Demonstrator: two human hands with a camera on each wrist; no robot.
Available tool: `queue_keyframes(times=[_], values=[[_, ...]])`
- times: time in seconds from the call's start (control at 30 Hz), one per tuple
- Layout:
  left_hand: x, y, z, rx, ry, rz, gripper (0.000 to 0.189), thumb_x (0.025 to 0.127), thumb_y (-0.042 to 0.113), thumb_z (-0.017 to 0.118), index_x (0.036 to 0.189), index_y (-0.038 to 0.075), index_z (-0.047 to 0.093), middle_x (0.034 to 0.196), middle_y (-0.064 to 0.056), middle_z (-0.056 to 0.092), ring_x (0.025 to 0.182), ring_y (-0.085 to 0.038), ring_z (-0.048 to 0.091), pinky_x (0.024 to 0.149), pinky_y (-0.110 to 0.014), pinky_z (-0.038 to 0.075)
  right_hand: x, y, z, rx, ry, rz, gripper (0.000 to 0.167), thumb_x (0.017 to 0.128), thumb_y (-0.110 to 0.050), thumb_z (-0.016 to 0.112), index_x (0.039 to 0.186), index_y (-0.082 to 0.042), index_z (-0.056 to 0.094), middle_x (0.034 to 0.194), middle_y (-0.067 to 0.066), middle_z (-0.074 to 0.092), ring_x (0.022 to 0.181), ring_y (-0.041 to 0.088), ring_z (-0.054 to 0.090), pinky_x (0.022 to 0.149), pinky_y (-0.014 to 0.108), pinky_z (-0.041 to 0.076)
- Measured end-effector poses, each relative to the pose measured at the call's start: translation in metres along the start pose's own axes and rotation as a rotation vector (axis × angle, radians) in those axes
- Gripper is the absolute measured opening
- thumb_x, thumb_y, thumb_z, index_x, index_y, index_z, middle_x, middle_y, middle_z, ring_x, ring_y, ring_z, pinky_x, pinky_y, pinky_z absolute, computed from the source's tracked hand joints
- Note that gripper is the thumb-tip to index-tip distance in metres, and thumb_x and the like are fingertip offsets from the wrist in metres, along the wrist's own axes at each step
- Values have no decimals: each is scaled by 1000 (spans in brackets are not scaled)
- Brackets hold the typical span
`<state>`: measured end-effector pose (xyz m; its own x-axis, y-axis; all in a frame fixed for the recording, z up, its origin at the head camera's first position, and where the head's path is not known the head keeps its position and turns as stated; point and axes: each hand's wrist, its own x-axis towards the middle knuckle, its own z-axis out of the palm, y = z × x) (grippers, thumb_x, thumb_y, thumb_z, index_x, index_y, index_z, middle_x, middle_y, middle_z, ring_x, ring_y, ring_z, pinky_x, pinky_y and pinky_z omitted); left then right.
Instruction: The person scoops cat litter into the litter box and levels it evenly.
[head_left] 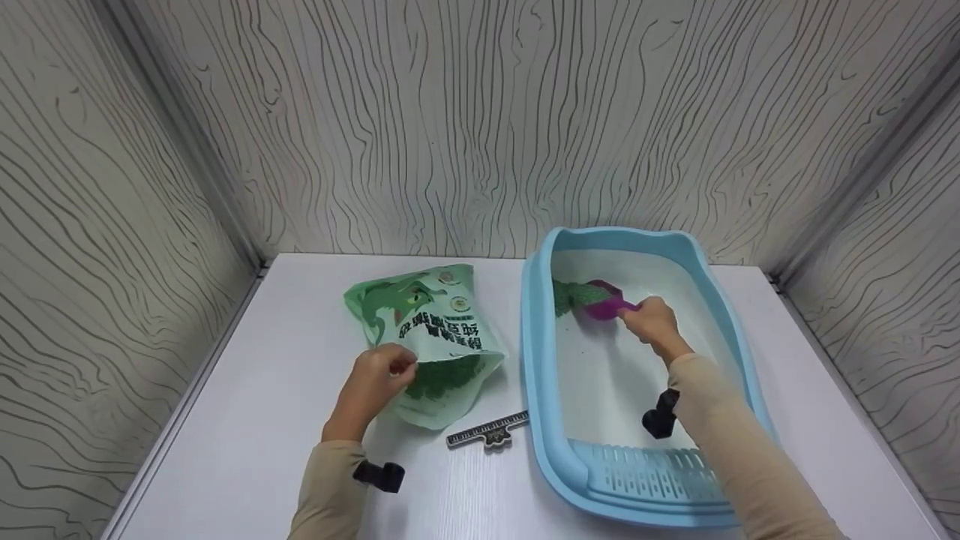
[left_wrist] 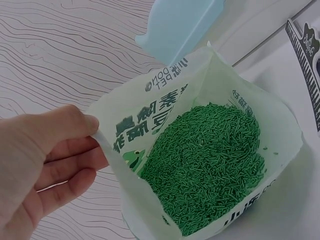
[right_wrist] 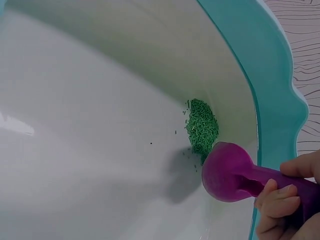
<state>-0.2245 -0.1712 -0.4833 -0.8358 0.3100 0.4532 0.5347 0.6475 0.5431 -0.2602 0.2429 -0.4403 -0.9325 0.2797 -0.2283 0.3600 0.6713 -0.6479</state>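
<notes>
The left grip (head_left: pixel 379 379) pinches the edge of the open litter bag (head_left: pixel 439 319) on the bench (head_left: pixel 262 375); the right grip (head_left: pixel 651 322) holds the purple scoop (right_wrist: pixel 227 172) over the blue litter tray (head_left: pixel 534 337). Jerky tipping could scatter green pellets (right_wrist: pixel 202 125).

Plain beige sleeves (head_left: pixel 324 487), worn with black wrist devices (head_left: pixel 388 477)
Both arms are covered by long, faintly creased cloth down to the wrists; the hands (head_left: pixel 379 382) are left bare. Close to each cuff (head_left: pixel 343 448) a small, blocky unit of two joined angular parts is carried, set at the right edge of the left sleeve and at the left edge of the right sleeve (head_left: pixel 739 439).
</notes>
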Motion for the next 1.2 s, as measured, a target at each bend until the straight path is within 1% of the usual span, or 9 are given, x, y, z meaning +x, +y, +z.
queue_keyframes(times=[0.13,0.33,0.47,0.57,0.67,0.87,0.93,1.03,1.2], values=[[0,1,0,10,-1,-3,5,81,-2,70,83,2,70,80,-9,71,72,-15,67,66,-24,58,1,2,0,-28,13,1,47,93,-23,53,118,17,53,102,23,63,78,19,59,61,24,50],[1,1,0,13,-1,-7,7,81,-2,69,83,5,70,79,-9,71,72,-15,67,66,-24,58,2,4,-1,-50,40,4,49,94,-24,54,119,18,53,107,29,63,77,20,58,60,26,49],[0,1,1,9,4,-3,9,81,-3,69,83,6,70,79,-10,71,71,-15,67,66,-23,57,3,5,-2,-86,60,-3,50,94,-25,53,119,18,53,114,33,61,85,26,58,70,35,53],[0,0,1,3,4,-2,7,81,-3,69,83,4,70,79,-9,71,71,-15,67,65,-23,57,4,6,-3,-113,78,0,49,94,-26,53,118,17,54,116,33,61,87,28,57,76,41,53],[0,0,1,-2,4,-4,6,81,-3,69,83,3,70,79,-8,71,71,-15,67,65,-23,57,4,7,-4,-128,97,5,48,93,-26,53,115,17,56,113,32,63,84,27,56,75,42,52],[0,0,2,-4,2,-3,6,81,-3,69,82,3,70,79,-9,71,70,-15,67,65,-23,58,4,8,-9,-137,137,-7,44,92,-26,55,108,15,59,103,28,65,81,27,55,71,39,50],[1,0,2,-4,1,-2,6,81,-3,69,82,2,70,80,-9,71,71,-15,67,65,-23,58,4,9,-11,-132,142,-9,43,92,-26,54,106,15,59,96,25,65,79,26,54,69,37,48],[1,0,1,-7,1,1,6,80,-3,69,83,2,70,80,-9,71,71,-15,67,65,-23,57,4,10,-14,-129,144,-3,42,92,-26,54,105,14,59,90,21,63,78,25,52,67,35,46],[0,0,1,3,5,11,6,80,-3,69,81,3,70,80,-10,71,70,-15,67,65,-23,58,4,12,-18,-134,144,27,41,92,-28,55,103,11,59,85,16,61,76,24,51,64,33,45]])
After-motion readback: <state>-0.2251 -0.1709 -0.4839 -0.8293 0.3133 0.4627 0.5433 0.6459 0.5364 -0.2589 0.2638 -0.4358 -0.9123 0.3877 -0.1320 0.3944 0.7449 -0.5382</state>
